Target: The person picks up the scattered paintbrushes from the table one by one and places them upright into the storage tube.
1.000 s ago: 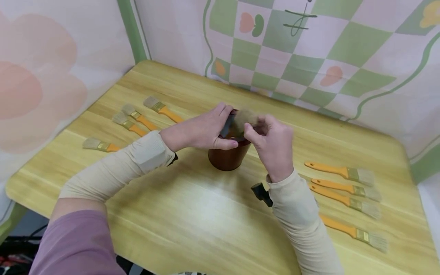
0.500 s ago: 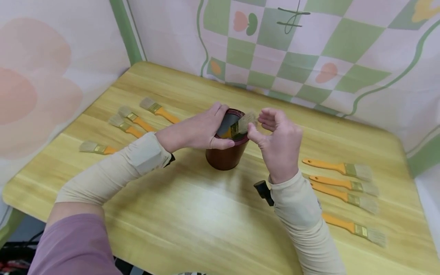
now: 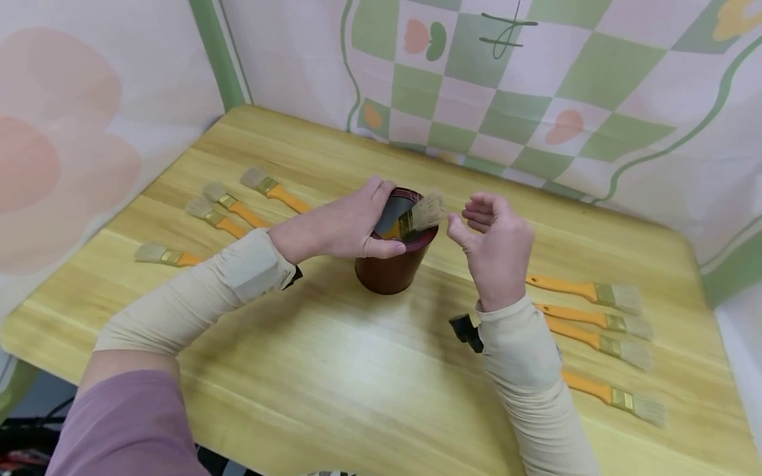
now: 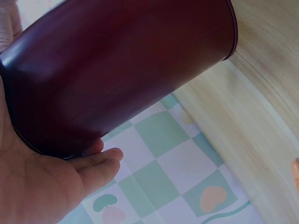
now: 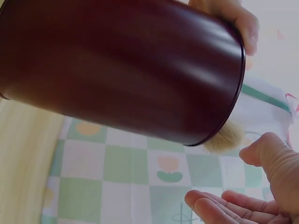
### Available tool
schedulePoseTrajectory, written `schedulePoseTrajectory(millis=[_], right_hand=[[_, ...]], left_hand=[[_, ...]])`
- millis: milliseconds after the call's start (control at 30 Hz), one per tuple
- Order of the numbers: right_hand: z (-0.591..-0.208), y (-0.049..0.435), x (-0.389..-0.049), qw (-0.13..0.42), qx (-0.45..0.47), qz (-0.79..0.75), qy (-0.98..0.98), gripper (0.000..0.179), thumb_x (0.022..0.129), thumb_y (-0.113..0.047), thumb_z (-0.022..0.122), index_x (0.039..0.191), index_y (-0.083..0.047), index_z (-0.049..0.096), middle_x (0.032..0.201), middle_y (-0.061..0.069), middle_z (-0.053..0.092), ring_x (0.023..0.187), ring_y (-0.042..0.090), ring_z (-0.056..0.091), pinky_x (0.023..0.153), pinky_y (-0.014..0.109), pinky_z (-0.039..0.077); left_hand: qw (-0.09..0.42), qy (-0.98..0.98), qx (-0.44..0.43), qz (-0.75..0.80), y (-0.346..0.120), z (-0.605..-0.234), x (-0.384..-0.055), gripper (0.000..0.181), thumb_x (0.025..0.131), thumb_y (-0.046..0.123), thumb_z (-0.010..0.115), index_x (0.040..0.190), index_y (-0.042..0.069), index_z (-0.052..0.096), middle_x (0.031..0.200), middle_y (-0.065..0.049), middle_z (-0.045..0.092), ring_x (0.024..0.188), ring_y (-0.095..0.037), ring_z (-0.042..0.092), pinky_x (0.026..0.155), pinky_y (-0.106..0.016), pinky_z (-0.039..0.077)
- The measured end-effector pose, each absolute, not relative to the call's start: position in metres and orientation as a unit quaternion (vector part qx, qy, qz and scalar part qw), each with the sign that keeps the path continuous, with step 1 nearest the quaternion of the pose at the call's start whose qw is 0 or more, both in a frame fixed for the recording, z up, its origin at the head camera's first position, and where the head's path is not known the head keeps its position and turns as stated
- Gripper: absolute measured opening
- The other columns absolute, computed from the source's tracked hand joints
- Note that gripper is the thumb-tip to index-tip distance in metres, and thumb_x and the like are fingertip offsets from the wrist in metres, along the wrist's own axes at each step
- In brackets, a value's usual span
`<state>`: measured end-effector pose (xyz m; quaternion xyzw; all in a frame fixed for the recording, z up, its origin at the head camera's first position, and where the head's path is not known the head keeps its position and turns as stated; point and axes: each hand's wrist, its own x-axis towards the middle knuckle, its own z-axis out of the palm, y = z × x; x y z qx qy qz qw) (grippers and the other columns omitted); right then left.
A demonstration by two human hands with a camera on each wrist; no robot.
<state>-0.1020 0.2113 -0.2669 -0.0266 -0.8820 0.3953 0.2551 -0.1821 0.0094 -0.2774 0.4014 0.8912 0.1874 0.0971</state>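
A tapered reddish-brown cup [image 3: 389,274] stands upright on the table, its dark inside showing in the head view. My left hand [image 3: 348,221] holds it at the rim, the thumb on the near side and fingers on the far side. One paintbrush [image 3: 427,211] leans inside, bristles up past the right of the rim, its orange handle mostly hidden in the cup. Just right of those bristles is my right hand [image 3: 497,244], holding nothing, thumb and fingers apart. The right wrist view shows the bristle tip [image 5: 225,137] beyond the rim, with a gap to the thumb.
Several orange-handled paintbrushes lie on the wooden table [image 3: 333,390] to the left, one of them a brush [image 3: 268,185] near the back. More lie at the right, including a brush [image 3: 619,400] nearest the front. A patterned cloth wall [image 3: 476,99] borders the back.
My right hand has let go of the paintbrush and moved right, away from the cup. The brush now rests against the rim. My left hand has stayed on the cup.
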Motion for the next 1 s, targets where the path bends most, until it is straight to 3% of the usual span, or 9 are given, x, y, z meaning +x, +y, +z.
schedulePoseTrajectory(millis=[167, 233, 467, 733, 1000], right_hand=[[-0.270, 0.221, -0.101, 0.249, -0.043, 0.391, -0.885, 0.029, 0.082, -0.002, 0.066, 0.108, 0.010, 0.063, 0.099, 0.025, 0.070, 0.091, 0.034, 0.071, 0.077, 0.021, 0.055], [-0.272, 0.226, -0.099, 0.241, -0.048, 0.380, -0.892, 0.029, 0.082, -0.002, 0.066, 0.109, 0.010, 0.063, 0.099, 0.025, 0.070, 0.091, 0.034, 0.071, 0.077, 0.023, 0.056], [-0.279, 0.245, -0.095, 0.205, -0.081, 0.331, -0.918, 0.036, 0.085, -0.009, 0.064, 0.114, 0.011, 0.062, 0.101, 0.029, 0.069, 0.091, 0.039, 0.070, 0.080, 0.047, 0.056], [-0.287, 0.266, -0.097, 0.197, -0.111, 0.224, -0.948, 0.037, 0.085, -0.016, 0.062, 0.104, 0.015, 0.067, 0.086, 0.030, 0.070, 0.073, 0.043, 0.069, 0.068, 0.051, 0.055], [-0.296, 0.276, -0.099, 0.151, -0.118, 0.207, -0.959, 0.039, 0.086, -0.016, 0.061, 0.106, 0.016, 0.065, 0.090, 0.031, 0.069, 0.078, 0.043, 0.069, 0.070, 0.051, 0.055]], left_hand=[[0.100, 0.890, 0.402, 0.188, 0.010, -0.277, -0.182, 0.096, 0.086, 0.060, 0.058, 0.147, -0.003, 0.020, 0.132, -0.017, 0.034, 0.094, -0.021, 0.052, 0.085, -0.032, 0.047], [0.101, 0.890, 0.403, 0.189, 0.010, -0.277, -0.182, 0.095, 0.086, 0.060, 0.058, 0.147, -0.003, 0.020, 0.132, -0.017, 0.034, 0.094, -0.021, 0.051, 0.085, -0.032, 0.047], [0.109, 0.887, 0.403, 0.196, 0.010, -0.276, -0.182, 0.097, 0.086, 0.058, 0.059, 0.147, -0.005, 0.018, 0.132, -0.018, 0.033, 0.095, -0.022, 0.050, 0.087, -0.032, 0.046], [0.112, 0.886, 0.403, 0.200, 0.009, -0.275, -0.184, 0.096, 0.086, 0.057, 0.059, 0.147, -0.005, 0.019, 0.131, -0.017, 0.033, 0.094, -0.022, 0.050, 0.086, -0.032, 0.045], [0.107, 0.887, 0.403, 0.197, 0.010, -0.275, -0.183, 0.095, 0.086, 0.057, 0.059, 0.147, -0.005, 0.020, 0.132, -0.019, 0.033, 0.094, -0.022, 0.051, 0.086, -0.032, 0.046]])
